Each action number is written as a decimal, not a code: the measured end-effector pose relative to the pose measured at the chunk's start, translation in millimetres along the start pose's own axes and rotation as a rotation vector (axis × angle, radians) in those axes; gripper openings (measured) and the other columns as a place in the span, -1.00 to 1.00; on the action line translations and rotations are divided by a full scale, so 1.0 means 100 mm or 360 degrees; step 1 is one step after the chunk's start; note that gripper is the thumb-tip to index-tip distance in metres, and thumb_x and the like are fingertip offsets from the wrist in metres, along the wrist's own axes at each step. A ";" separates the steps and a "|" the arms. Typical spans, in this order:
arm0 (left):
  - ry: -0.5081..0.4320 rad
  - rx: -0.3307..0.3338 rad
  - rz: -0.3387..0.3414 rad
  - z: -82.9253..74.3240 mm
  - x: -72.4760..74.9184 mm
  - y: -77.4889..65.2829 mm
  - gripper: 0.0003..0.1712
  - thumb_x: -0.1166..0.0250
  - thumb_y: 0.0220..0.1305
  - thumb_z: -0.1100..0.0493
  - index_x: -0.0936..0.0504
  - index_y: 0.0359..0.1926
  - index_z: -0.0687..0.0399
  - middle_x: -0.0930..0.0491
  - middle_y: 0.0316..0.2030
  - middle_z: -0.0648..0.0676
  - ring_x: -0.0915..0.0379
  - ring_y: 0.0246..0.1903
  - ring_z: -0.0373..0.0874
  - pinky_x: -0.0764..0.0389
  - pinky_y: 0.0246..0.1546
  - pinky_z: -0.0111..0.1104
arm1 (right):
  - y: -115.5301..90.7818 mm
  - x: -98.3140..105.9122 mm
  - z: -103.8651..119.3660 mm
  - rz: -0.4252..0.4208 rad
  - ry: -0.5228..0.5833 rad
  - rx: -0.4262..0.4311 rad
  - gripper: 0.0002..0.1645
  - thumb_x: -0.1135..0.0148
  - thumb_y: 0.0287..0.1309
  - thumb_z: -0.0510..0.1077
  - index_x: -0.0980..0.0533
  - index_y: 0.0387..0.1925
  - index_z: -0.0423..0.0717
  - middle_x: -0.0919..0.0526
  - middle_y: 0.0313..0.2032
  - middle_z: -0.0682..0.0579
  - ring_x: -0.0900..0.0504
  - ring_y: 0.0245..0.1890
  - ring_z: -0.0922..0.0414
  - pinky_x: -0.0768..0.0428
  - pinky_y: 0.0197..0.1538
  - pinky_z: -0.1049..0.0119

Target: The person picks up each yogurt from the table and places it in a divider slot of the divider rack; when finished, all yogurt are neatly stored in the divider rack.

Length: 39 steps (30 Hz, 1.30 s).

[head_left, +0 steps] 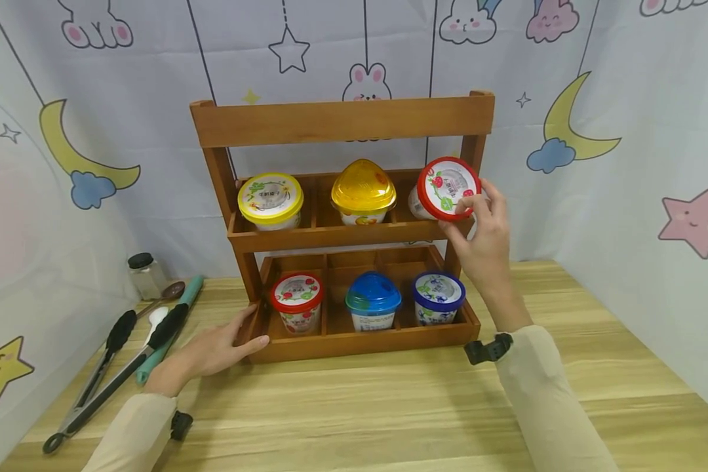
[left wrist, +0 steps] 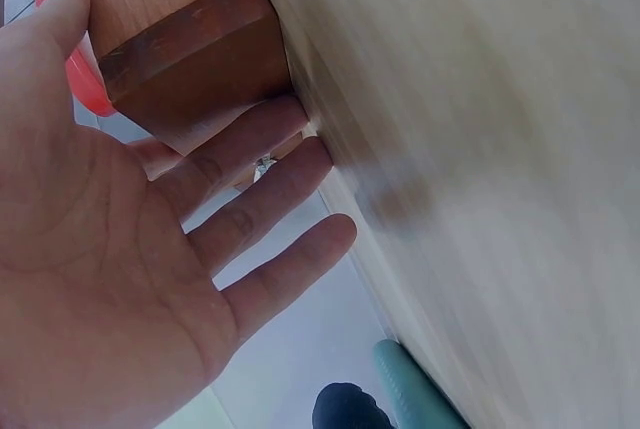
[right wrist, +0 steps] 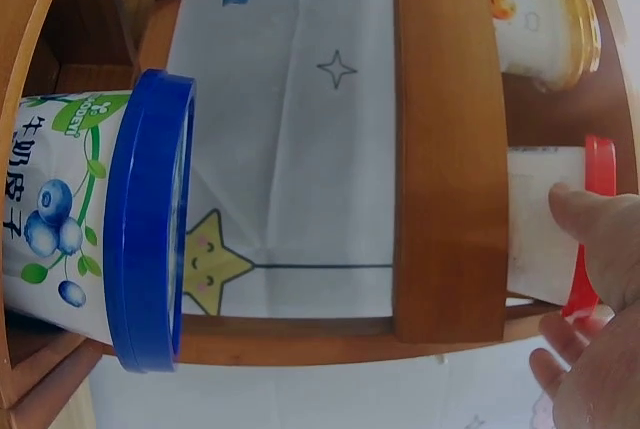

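A wooden two-tier shelf (head_left: 342, 122) holds lidded paper cups. My right hand (head_left: 485, 229) pinches the red-lidded cup (head_left: 448, 187) at the right of the upper tier, thumb low and fingers at the lid. That cup is tilted, its strawberry-printed lid facing forward; the right wrist view shows its white side (right wrist: 545, 229) behind the shelf rail. My left hand (head_left: 215, 347) touches the shelf's lower left corner. In the left wrist view its fingers (left wrist: 265, 209) are nearly straight beside the wooden corner (left wrist: 200, 59), with the thumb on the other side.
Upstairs also stand a yellow-lidded cup (head_left: 271, 200) and a gold-domed cup (head_left: 362, 191). Below are another red-lidded cup (head_left: 297, 301), a blue-domed cup (head_left: 373, 300) and a dark-blue-lidded cup (head_left: 439, 298). Tongs (head_left: 115, 387), a teal stick (head_left: 193, 288) and a jar (head_left: 146, 276) lie left.
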State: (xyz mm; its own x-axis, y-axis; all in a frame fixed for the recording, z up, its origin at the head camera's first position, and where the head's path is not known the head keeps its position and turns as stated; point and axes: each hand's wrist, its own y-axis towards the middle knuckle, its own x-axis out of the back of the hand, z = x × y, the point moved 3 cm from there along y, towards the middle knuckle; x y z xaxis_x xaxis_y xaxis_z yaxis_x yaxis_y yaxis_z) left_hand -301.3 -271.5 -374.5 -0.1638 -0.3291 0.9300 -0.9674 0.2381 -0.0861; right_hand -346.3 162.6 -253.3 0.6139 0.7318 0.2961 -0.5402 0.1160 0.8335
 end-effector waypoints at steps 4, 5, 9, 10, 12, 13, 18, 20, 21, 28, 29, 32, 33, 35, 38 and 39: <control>-0.0003 0.0001 0.0001 0.00 0.00 -0.01 0.06 -0.01 0.36 -0.47 0.04 0.58 0.11 -0.22 0.36 0.54 -0.33 0.20 0.53 -0.35 0.14 0.30 | -0.01 -0.04 0.02 0.0006 0.0011 -0.0003 -0.70 -0.45 0.15 -0.24 -0.47 -0.20 -0.18 -0.24 0.43 -0.21 -0.30 0.39 -0.20 -0.41 0.31 -0.07; -0.0004 0.0001 0.0001 0.00 0.00 0.00 0.06 -0.01 0.36 -0.46 0.04 0.58 0.11 -0.22 0.36 0.54 -0.33 0.20 0.53 -0.35 0.15 0.30 | -0.01 -0.05 0.02 0.0006 0.0011 -0.0002 -0.70 -0.46 0.15 -0.24 -0.48 -0.19 -0.19 -0.24 0.43 -0.22 -0.31 0.37 -0.21 -0.41 0.31 -0.07; 0.0005 0.0006 0.0004 0.00 0.00 0.00 0.05 -0.01 0.37 -0.45 0.04 0.59 0.10 -0.23 0.36 0.53 -0.34 0.19 0.53 -0.36 0.14 0.29 | -0.02 -0.09 0.01 0.0020 0.0024 0.0015 -0.72 -0.44 0.17 -0.21 -0.51 -0.16 -0.19 -0.27 0.41 -0.23 -0.32 0.36 -0.21 -0.42 0.31 -0.07; 0.0003 0.0007 0.0004 0.00 0.00 0.00 0.05 -0.02 0.37 -0.45 0.04 0.59 0.10 -0.23 0.36 0.53 -0.35 0.19 0.53 -0.36 0.14 0.29 | -0.02 -0.09 0.01 0.0021 0.0029 0.0026 -0.72 -0.44 0.18 -0.21 -0.52 -0.15 -0.20 -0.28 0.40 -0.24 -0.31 0.36 -0.21 -0.42 0.31 -0.08; 0.0000 0.0007 0.0000 0.00 0.00 0.00 0.05 -0.02 0.37 -0.44 0.04 0.59 0.10 -0.23 0.36 0.53 -0.35 0.18 0.53 -0.36 0.14 0.29 | -0.03 -0.10 0.01 0.0017 0.0035 0.0047 -0.72 -0.43 0.18 -0.21 -0.52 -0.14 -0.21 -0.30 0.38 -0.26 -0.29 0.38 -0.20 -0.40 0.32 -0.08; -0.0003 0.0006 -0.0001 0.00 0.00 0.00 0.05 -0.02 0.37 -0.45 0.04 0.58 0.10 -0.23 0.36 0.53 -0.35 0.18 0.53 -0.36 0.14 0.29 | -0.03 -0.10 0.01 0.0015 0.0038 0.0057 -0.72 -0.43 0.18 -0.22 -0.53 -0.14 -0.21 -0.30 0.37 -0.26 -0.28 0.39 -0.20 -0.40 0.33 -0.09; -0.0002 -0.0009 -0.0012 0.00 0.00 0.00 0.06 -0.02 0.37 -0.46 0.03 0.58 0.11 -0.24 0.35 0.54 -0.36 0.18 0.52 -0.37 0.14 0.28 | -0.04 -0.11 0.00 0.0032 0.0046 0.0081 -0.69 -0.43 0.17 -0.24 -0.56 -0.07 -0.17 -0.30 0.37 -0.27 -0.29 0.38 -0.22 -0.38 0.32 -0.14; 0.0002 -0.0016 -0.0012 0.00 0.01 0.00 0.06 -0.01 0.37 -0.46 0.02 0.58 0.12 -0.25 0.34 0.55 -0.36 0.18 0.52 -0.38 0.13 0.28 | -0.04 -0.11 -0.01 0.0047 0.0044 0.0089 -0.67 -0.42 0.19 -0.24 -0.58 -0.02 -0.15 -0.29 0.38 -0.27 -0.31 0.35 -0.22 -0.40 0.30 -0.17; 0.0001 -0.0014 -0.0012 0.00 0.01 0.00 0.06 -0.01 0.36 -0.46 0.02 0.58 0.12 -0.25 0.34 0.55 -0.36 0.18 0.52 -0.38 0.13 0.28 | -0.04 -0.11 -0.01 0.0056 0.0042 0.0093 -0.65 -0.41 0.20 -0.23 -0.59 0.01 -0.13 -0.28 0.39 -0.28 -0.31 0.34 -0.23 -0.39 0.29 -0.18; 0.0005 -0.0018 -0.0009 0.00 0.01 0.01 0.06 -0.01 0.36 -0.46 0.03 0.57 0.14 -0.25 0.34 0.54 -0.37 0.17 0.51 -0.38 0.12 0.28 | -0.05 -0.12 -0.02 0.0114 -0.0001 0.0117 -0.54 -0.36 0.26 -0.22 -0.56 0.19 -0.09 -0.25 0.41 -0.29 -0.32 0.35 -0.22 -0.33 0.31 -0.25; 0.0006 -0.0020 -0.0007 0.00 0.01 0.00 0.06 -0.01 0.37 -0.46 0.03 0.57 0.14 -0.25 0.35 0.54 -0.37 0.17 0.51 -0.39 0.12 0.28 | -0.05 -0.12 -0.02 0.0120 -0.0004 0.0116 -0.53 -0.35 0.26 -0.22 -0.56 0.21 -0.08 -0.25 0.42 -0.28 -0.31 0.35 -0.22 -0.33 0.31 -0.26; 0.0003 -0.0018 -0.0002 0.00 0.00 0.00 0.06 -0.02 0.37 -0.45 0.03 0.57 0.14 -0.25 0.34 0.54 -0.38 0.17 0.50 -0.39 0.12 0.27 | -0.05 -0.12 -0.02 0.0130 -0.0003 0.0112 -0.50 -0.34 0.27 -0.23 -0.54 0.24 -0.07 -0.25 0.42 -0.28 -0.31 0.36 -0.23 -0.33 0.30 -0.27; 0.0001 -0.0012 -0.0001 0.00 -0.01 -0.01 0.06 -0.02 0.36 -0.46 0.03 0.58 0.13 -0.25 0.35 0.53 -0.38 0.17 0.50 -0.39 0.13 0.27 | -0.05 -0.12 -0.02 0.0133 -0.0002 0.0111 -0.49 -0.34 0.27 -0.22 -0.53 0.25 -0.07 -0.24 0.42 -0.28 -0.31 0.36 -0.24 -0.33 0.30 -0.28; -0.0002 -0.0009 0.0001 0.00 -0.01 -0.01 0.06 -0.02 0.37 -0.45 0.03 0.58 0.13 -0.25 0.35 0.54 -0.37 0.18 0.50 -0.38 0.13 0.27 | -0.05 -0.12 -0.03 0.0136 0.0001 0.0110 -0.48 -0.34 0.27 -0.22 -0.52 0.25 -0.06 -0.24 0.42 -0.29 -0.31 0.35 -0.24 -0.33 0.30 -0.28; -0.0002 -0.0008 -0.0005 0.01 -0.01 0.00 0.06 -0.01 0.37 -0.46 0.03 0.58 0.12 -0.25 0.35 0.53 -0.36 0.19 0.50 -0.37 0.14 0.27 | -0.05 -0.12 -0.03 0.0141 0.0010 0.0107 -0.47 -0.34 0.27 -0.22 -0.51 0.27 -0.06 -0.24 0.42 -0.29 -0.31 0.36 -0.24 -0.32 0.31 -0.27; -0.0002 -0.0007 -0.0007 0.01 -0.01 0.00 0.06 -0.01 0.36 -0.46 0.03 0.58 0.11 -0.25 0.35 0.53 -0.36 0.19 0.50 -0.37 0.14 0.27 | -0.05 -0.12 -0.03 0.0147 0.0015 0.0101 -0.47 -0.35 0.27 -0.22 -0.51 0.27 -0.06 -0.23 0.43 -0.29 -0.30 0.36 -0.24 -0.32 0.31 -0.27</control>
State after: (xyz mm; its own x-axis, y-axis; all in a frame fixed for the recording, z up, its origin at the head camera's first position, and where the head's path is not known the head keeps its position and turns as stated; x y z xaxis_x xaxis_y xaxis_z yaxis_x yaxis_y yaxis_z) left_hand -301.7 -272.0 -375.7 -0.1600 -0.3314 0.9298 -0.9673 0.2405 -0.0807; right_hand -352.3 155.8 -262.8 0.5577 0.7436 0.3689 -0.5564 0.0051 0.8309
